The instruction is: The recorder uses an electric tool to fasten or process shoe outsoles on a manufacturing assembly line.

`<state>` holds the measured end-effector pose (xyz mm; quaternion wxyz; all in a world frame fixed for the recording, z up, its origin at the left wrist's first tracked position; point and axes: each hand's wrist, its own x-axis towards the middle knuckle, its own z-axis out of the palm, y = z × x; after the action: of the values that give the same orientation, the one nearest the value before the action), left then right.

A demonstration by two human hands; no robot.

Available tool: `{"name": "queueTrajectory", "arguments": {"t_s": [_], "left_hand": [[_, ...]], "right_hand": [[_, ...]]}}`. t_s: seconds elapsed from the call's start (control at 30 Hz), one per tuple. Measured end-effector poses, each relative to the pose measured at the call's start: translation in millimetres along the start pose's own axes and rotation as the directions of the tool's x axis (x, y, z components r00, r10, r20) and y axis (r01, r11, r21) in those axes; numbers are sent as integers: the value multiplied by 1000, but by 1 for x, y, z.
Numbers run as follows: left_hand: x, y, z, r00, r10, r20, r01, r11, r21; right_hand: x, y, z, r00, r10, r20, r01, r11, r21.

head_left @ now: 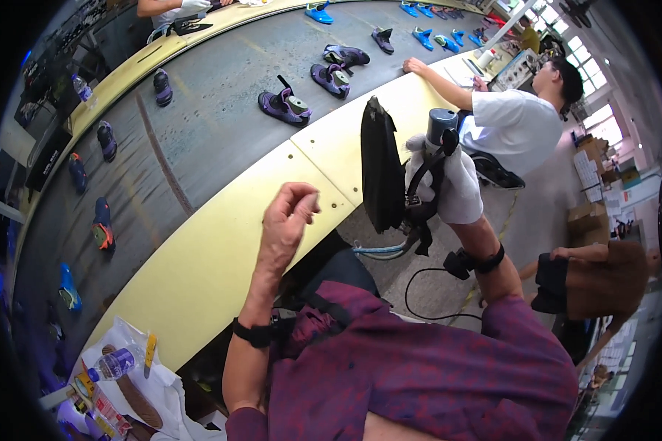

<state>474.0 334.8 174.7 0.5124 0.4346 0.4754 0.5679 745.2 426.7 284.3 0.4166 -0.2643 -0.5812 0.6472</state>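
My left hand [289,217] is bare and hovers over the pale yellow bench edge [221,228], its fingers curled in toward the thumb. Nothing shows sticking out of it. My right hand [457,184], in a white glove, is wrapped round a grey cylindrical tool [442,125] whose round end points up. Black straps and a buckle lie across that glove. Beside it, on the left, a flat black panel [381,165] stands upright; how it joins the tool is hidden. A purple-and-black shoe [283,106] lies on the grey conveyor belt [221,103] beyond my left hand.
Several more shoes, purple, navy and blue [68,287], are spread along the belt. A water bottle [115,364] lies on white cloth at lower left. To the right sits a person in a white shirt [522,121]. Hoses [382,251] and a black cable [412,298] hang below the bench.
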Motion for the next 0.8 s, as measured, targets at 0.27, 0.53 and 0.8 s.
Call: {"name": "queueTrajectory", "arguments": {"t_s": [0.27, 0.53, 0.8], "left_hand": [[2, 16, 44, 979, 162, 127, -183, 966, 182], [8, 14, 50, 973, 153, 175, -191, 954, 231], [22, -4, 51, 947, 165, 275, -192, 978, 77]], "right_hand": [[6, 4, -6, 1000, 28, -5, -28, 998, 62], [4, 3, -9, 999, 40, -17, -39, 998, 56], [0, -1, -9, 996, 67, 51, -72, 993, 98]]}}
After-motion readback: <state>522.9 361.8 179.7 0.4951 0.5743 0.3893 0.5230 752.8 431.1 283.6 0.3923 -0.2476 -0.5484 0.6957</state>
